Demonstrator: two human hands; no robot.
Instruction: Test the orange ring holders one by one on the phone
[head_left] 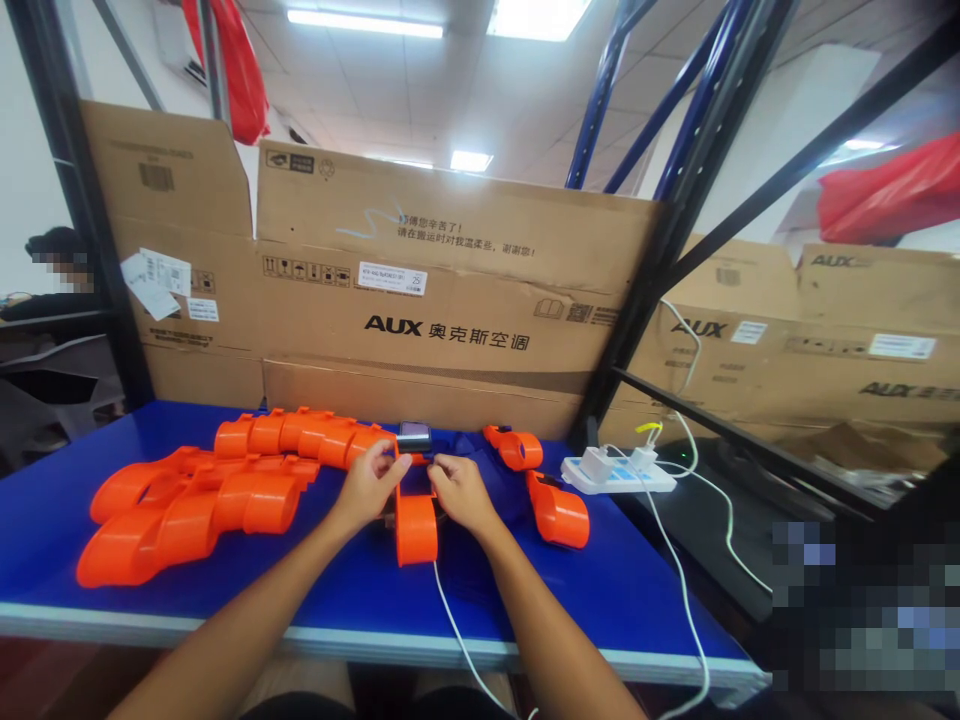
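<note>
An orange ring-shaped plastic part [417,532] stands between my hands near the middle of the table. My left hand [369,484] is closed, thumb and fingertips pinching its narrow upper edge. My right hand [459,492] has its fingers curled at the other side of this part; what they grip is hidden. Just beyond my fingertips is a small dark device with a grey face [414,436]. Dark blue fabric [495,490] lies beside my right hand.
Rows of orange plastic parts [187,525] lie at the left, with two more orange parts [562,515] at the right. A white power strip [619,475] with plugs and cables sits at the right edge of the blue table [315,600]. Cardboard [450,270] stands behind. A person [56,265] is far left.
</note>
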